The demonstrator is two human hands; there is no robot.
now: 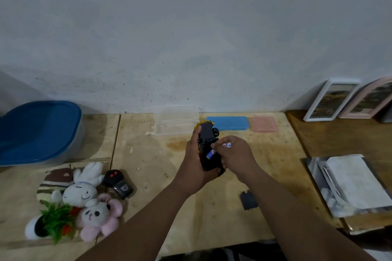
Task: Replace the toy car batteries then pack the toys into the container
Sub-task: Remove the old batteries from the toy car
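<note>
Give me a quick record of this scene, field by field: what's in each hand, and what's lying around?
left hand: holds toy car underside up
right hand: holds batteries at the car's underside
battery cover: loose on table, near right forearm
remote control: on table, beside plush toys
container: far left, blue lid on
</note>
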